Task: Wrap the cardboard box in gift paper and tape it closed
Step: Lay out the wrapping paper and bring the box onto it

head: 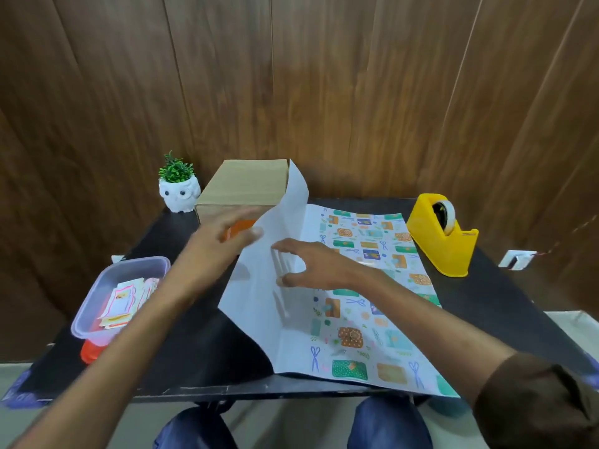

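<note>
A plain brown cardboard box point(243, 186) stands at the back of the black table point(194, 351). In front and to its right lies the gift paper point(366, 306), printed side up. Its left part is lifted, showing the white back point(256, 306). My right hand point(317, 265) pinches this raised flap: the thumb is on the near face and the fingers show as shadows through the sheet. My left hand point(214, 244), blurred, reaches with straight fingers in front of the box, its thumb at the flap's upper edge.
A yellow tape dispenser point(440, 238) with a roll of tape sits at the right rear. A white owl pot point(178, 192) with a green plant stands left of the box. A clear plastic tub point(97, 303) of paper tags rests on something orange point(89, 351) at the left.
</note>
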